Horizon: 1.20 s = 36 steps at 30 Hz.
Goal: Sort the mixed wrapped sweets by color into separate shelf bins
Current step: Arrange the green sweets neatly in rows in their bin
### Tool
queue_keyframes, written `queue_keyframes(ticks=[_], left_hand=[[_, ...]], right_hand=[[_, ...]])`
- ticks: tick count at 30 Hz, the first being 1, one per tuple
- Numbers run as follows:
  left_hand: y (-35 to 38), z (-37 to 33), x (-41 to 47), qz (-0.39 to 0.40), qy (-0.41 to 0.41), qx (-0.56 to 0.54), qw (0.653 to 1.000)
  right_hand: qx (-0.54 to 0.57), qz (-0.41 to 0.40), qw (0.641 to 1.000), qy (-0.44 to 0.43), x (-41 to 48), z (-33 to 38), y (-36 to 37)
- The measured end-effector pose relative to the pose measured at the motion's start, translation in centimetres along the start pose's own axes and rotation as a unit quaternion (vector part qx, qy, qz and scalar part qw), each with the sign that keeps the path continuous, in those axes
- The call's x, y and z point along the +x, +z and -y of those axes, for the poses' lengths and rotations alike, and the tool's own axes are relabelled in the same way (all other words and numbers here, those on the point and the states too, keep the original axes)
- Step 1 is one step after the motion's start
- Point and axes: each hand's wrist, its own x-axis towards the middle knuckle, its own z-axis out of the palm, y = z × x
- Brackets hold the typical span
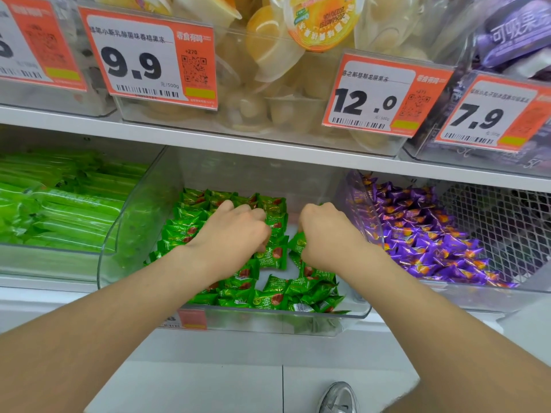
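Green sweets [269,257] in middle bin [125,234] being reached into. Left hand [235,234], right hand [325,234]: fingers being curled downward among wrappers, tips hidden; grip cannot be told.

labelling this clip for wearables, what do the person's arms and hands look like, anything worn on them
The left hand and right hand are bare: no gloves, and no watch or bracelet at either wrist. The left forearm and right forearm are uncovered right to the frame edge, so no sleeve shows. The fingers are mostly hidden, so rings cannot be ruled out.
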Motion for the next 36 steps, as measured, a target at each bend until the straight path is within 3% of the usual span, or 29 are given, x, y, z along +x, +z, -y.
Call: queue_keyframes(ticks=[4,9,13,22,30,36], left_hand=[[0.1,0.1,0.1,0.028,0.032,0.07,0.997],[0.3,0.1,0.5,0.006,0.045,0.081,0.996],[0.0,0.3,0.5,0.021,0.01,0.025,0.999],[-1.4,2.0,-0.9,0.059,-0.051,-0.138,0.987],[-1.5,1.2,-1.1,0.073,-0.043,-0.129,0.988],[-1.5,1.4,-1.2,0.084,-0.042,-0.065,0.993]], right_hand=[[0.045,-0.033,0.998,-0.037,0.8,-0.2,0.4],[0.098,0.017,0.992,-0.075,1.6,-0.5,1.5],[0.112,0.038,0.988,-0.102,1.8,0.4,2.3],[0.035,-0.021,0.992,-0.12,2.4,1.8,3.6],[0.048,-0.022,0.992,-0.115,2.3,0.4,1.7],[0.03,0.096,0.977,-0.187,-0.2,-0.9,0.2]])
